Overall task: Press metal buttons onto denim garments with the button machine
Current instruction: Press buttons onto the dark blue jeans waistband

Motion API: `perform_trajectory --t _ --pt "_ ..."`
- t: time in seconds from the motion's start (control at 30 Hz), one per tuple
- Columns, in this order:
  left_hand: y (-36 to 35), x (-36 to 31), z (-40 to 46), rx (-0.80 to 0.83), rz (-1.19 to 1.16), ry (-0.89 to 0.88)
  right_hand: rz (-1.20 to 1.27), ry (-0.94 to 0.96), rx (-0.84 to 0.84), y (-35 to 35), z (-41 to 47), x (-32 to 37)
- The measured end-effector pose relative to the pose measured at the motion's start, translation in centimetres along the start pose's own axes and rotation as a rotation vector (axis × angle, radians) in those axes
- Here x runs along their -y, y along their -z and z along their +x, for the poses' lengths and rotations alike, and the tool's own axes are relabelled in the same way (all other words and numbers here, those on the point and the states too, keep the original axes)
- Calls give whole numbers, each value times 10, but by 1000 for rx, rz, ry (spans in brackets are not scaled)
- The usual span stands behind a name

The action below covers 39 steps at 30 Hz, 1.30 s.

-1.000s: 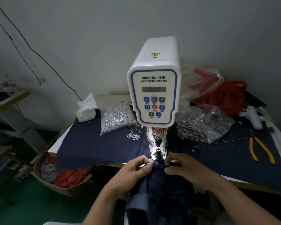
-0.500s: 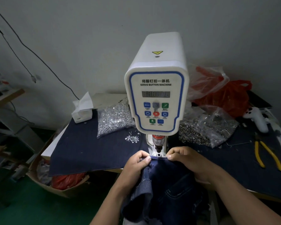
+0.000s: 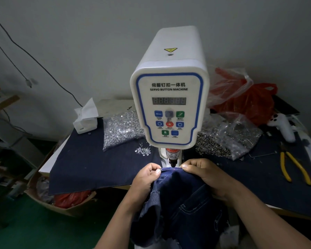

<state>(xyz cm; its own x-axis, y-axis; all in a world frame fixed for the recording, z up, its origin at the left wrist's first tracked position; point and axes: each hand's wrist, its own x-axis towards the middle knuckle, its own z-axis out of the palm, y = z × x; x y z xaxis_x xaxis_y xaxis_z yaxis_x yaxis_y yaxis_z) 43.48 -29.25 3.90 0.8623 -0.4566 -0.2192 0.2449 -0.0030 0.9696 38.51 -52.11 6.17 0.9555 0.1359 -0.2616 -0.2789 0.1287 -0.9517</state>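
Observation:
A white servo button machine with a blue-edged control panel stands at the table's front. Its black press tip points down just above the top hem of a dark denim garment. My left hand pinches that hem on the left of the tip, and my right hand pinches it on the right. The hem is stretched flat between both thumbs under the tip. The rest of the garment hangs down toward me. The lower die is hidden by the fabric.
A bag of silver tacks and loose tacks lie left of the machine on a dark denim cloth. A bag of metal buttons, yellow pliers, a white controller, red bags lie right. A tissue box sits back left.
Both hands have carried the denim hem up and forward until it sits under the press tip. The view has moved closer to the machine.

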Motion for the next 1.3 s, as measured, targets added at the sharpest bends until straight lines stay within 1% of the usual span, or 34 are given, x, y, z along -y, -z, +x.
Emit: perform_trajectory --t 0.33,0.4,0.57,0.8,1.3 --pt "-4 -1 -4 -2 -79 -8 -40 11 -58 1 -3 -3" --pt "-6 -3 -4 -26 -50 -22 -48 16 -70 1 -3 -2" --pt "-8 2 -3 -153 95 -66 -61 26 -89 0 -5 -1" --pt "-2 3 -1 -191 281 -115 -46 24 -85 -1 -4 0" --pt "-5 2 0 -191 254 -66 -45 15 -63 -2 -5 3"
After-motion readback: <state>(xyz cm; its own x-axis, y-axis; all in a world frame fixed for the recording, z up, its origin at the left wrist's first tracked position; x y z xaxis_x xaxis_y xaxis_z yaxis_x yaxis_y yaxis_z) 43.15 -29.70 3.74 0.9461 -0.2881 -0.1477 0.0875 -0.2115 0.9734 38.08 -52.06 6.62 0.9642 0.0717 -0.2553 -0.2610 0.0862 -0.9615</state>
